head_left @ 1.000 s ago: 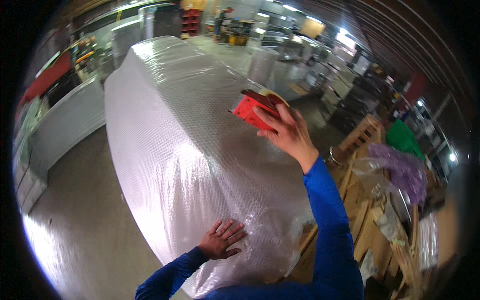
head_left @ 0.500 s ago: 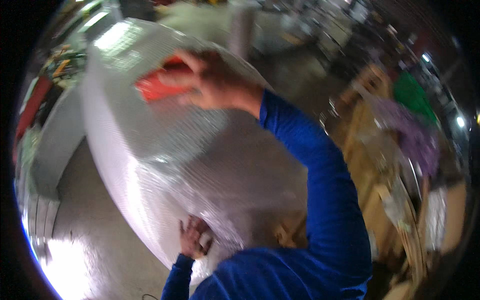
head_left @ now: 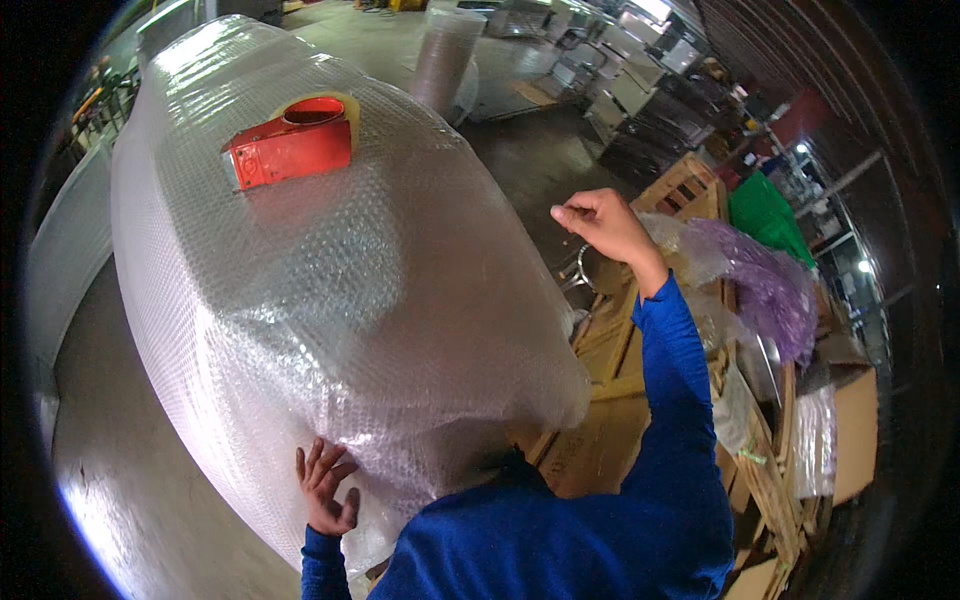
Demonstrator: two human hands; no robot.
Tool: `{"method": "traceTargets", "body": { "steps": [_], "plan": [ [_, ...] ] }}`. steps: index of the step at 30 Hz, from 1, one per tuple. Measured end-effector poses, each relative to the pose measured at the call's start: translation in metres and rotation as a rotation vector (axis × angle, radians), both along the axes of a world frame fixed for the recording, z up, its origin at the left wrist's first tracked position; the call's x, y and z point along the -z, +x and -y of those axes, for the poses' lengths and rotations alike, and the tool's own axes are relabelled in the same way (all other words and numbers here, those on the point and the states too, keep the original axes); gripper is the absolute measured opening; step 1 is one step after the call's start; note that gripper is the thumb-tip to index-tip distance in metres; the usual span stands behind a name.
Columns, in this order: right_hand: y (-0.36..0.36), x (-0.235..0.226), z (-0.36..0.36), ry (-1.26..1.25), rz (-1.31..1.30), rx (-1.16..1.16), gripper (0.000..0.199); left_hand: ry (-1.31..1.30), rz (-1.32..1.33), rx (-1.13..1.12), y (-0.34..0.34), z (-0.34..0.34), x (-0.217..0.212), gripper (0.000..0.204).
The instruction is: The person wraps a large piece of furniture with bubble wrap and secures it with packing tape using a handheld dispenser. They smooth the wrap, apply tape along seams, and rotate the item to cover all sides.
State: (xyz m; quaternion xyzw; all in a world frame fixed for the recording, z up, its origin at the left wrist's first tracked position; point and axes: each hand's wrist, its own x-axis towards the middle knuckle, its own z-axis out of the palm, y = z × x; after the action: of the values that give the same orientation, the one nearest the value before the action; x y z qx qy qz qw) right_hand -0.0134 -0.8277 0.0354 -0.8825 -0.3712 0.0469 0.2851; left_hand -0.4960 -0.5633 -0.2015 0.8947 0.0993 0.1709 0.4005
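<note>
A large, long object wrapped in clear bubble wrap (head_left: 230, 255) fills the left and middle of the view; what is inside does not show clearly. On its top rests a red tape dispenser (head_left: 292, 155) with a roll of tape in it. My left hand (head_left: 328, 487) lies on the near end of the wrap, fingers spread. To the right of the wrapped object, my right hand (head_left: 606, 226) is raised in the air, apart from the dispenser. Its fingers are curled in toward the thumb, and nothing shows in them.
A roll of bubble wrap (head_left: 447, 60) stands on the floor beyond. At the right lie wooden boards and flat cardboard (head_left: 590, 450), purple plastic wrap (head_left: 760, 285) and a green sheet (head_left: 768, 215). A cardboard box (head_left: 853, 432) stands at the far right.
My right hand has let go of the tape dispenser, leaving it on the bubble wrap, and has moved right, off the wrapped object. The left hand stays on the near end of the wrap.
</note>
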Motion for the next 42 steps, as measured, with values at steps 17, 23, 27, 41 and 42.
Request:
{"method": "traceTargets", "body": {
  "steps": [17,23,27,41,42],
  "plan": [
    [0.121,0.053,-0.061,0.129,-0.355,-0.964,0.018,-0.385,0.544,-1.097,-0.036,0.066,0.101,0.046],
    [0.139,0.059,-0.008,0.480,-0.136,-0.677,0.024,-0.337,0.498,-1.364,-0.051,0.032,0.097,0.061],
    [0.139,0.086,0.048,0.412,-0.201,-0.421,0.026,-0.088,0.333,-1.286,-0.056,0.016,0.096,0.067],
    [0.151,0.129,0.078,0.144,-0.421,-0.463,0.034,-0.314,0.330,-1.370,-0.078,0.031,0.112,0.069],
    [0.150,0.136,0.072,0.093,-0.412,-0.545,0.038,-0.336,0.329,-1.382,-0.084,0.035,0.115,0.069]
  ]
}}
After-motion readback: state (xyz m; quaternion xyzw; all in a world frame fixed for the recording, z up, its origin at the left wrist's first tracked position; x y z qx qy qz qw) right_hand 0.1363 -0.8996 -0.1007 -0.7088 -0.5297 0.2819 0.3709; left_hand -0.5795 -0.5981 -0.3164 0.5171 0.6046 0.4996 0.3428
